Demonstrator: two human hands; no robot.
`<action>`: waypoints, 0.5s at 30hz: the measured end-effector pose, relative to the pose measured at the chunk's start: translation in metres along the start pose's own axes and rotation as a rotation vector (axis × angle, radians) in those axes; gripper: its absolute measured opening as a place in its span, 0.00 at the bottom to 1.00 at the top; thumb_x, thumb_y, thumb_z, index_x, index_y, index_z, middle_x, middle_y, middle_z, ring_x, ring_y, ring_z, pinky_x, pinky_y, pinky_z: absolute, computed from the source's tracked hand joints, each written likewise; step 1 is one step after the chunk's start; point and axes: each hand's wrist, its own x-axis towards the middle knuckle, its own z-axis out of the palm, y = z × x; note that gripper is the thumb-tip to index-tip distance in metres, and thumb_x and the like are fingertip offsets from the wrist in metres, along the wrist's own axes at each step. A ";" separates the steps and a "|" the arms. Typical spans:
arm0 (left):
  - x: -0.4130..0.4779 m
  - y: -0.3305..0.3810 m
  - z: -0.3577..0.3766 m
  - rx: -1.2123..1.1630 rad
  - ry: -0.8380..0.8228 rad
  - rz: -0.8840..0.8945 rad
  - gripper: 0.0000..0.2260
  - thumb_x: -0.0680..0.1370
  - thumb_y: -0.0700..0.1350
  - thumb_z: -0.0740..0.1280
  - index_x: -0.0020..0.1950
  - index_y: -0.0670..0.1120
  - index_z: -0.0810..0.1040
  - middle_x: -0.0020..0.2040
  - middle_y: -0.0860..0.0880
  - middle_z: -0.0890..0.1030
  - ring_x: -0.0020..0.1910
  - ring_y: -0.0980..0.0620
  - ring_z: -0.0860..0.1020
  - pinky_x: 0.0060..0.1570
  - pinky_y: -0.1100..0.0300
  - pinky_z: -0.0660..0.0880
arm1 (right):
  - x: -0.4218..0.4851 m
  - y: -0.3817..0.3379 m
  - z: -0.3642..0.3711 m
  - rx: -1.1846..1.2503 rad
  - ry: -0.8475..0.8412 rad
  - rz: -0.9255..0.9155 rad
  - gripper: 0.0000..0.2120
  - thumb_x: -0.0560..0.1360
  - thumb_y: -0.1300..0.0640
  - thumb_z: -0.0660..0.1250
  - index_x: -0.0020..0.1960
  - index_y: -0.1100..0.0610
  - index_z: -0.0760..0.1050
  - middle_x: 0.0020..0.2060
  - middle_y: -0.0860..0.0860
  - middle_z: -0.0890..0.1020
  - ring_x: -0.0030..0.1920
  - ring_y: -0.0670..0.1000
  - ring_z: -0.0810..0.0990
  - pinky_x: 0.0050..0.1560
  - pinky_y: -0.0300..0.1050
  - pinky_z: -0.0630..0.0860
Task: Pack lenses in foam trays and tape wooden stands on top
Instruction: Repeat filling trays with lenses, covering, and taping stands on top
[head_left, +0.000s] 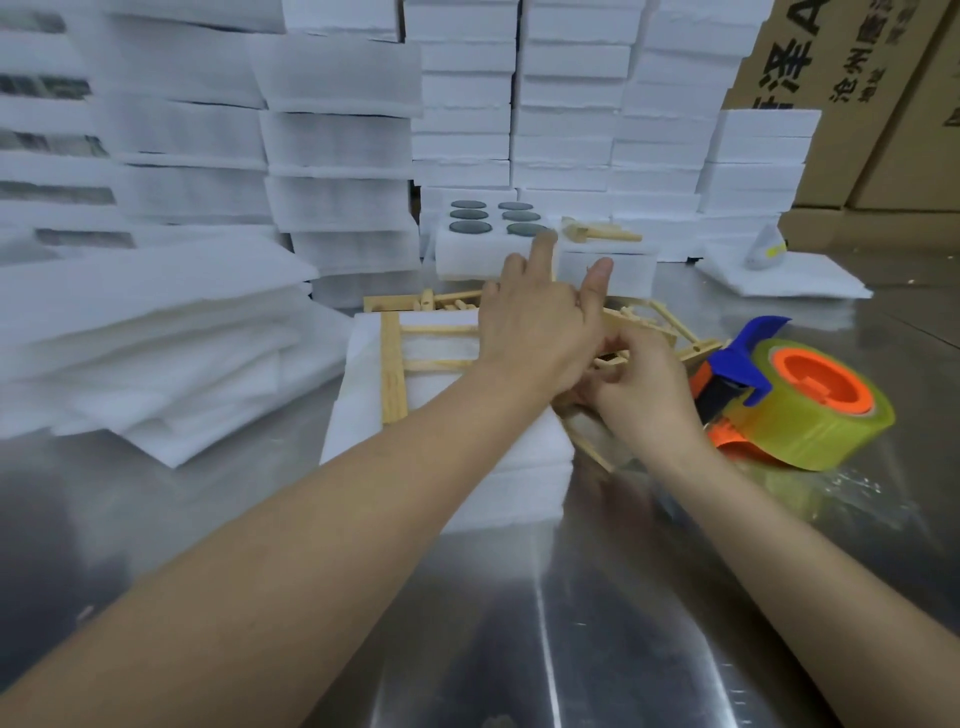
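Over the right edge of the near foam tray (447, 467), held the left hand (535, 332) with forefinger and thumb straight and apart; could not tell whether the hidden fingers gripped anything. Just right of that tray, pinched a loose stand (613, 358) in the curled fingers of the right hand (644, 384), above a heap of wooden stands (660, 322). Had one flat stand (395, 364) lying on the tray's top, left of the left hand. Had the tape dispenser (810, 400) farther right of the tray, past the heap, on the metal table (519, 623). Behind the tray, saw a far foam tray (467, 254) with six dark lenses (470, 227) seated in its round holes. Left of the tray, saw loose foam sheets (156, 353). Farther behind, saw stacked foam blocks (337, 130), and behind to the right, cardboard boxes (883, 104).
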 end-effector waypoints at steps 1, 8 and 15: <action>-0.001 0.001 -0.001 0.047 0.038 0.004 0.28 0.83 0.57 0.45 0.71 0.40 0.69 0.78 0.47 0.54 0.70 0.45 0.62 0.63 0.49 0.62 | -0.002 0.000 0.004 -0.061 -0.026 -0.028 0.09 0.70 0.70 0.66 0.45 0.59 0.75 0.49 0.58 0.78 0.44 0.47 0.79 0.40 0.35 0.70; -0.016 -0.040 -0.060 -0.128 0.291 0.073 0.27 0.78 0.49 0.56 0.77 0.46 0.58 0.71 0.47 0.66 0.65 0.47 0.70 0.60 0.52 0.69 | -0.015 -0.008 0.034 0.023 -0.110 -0.033 0.06 0.74 0.67 0.63 0.44 0.57 0.74 0.48 0.51 0.71 0.39 0.47 0.71 0.41 0.36 0.69; -0.092 -0.143 -0.054 -0.562 0.139 -0.349 0.10 0.83 0.42 0.55 0.59 0.48 0.74 0.51 0.52 0.73 0.48 0.60 0.71 0.43 0.72 0.67 | -0.020 -0.017 0.036 0.259 -0.058 0.166 0.07 0.75 0.65 0.58 0.51 0.58 0.72 0.39 0.53 0.74 0.20 0.41 0.70 0.20 0.31 0.65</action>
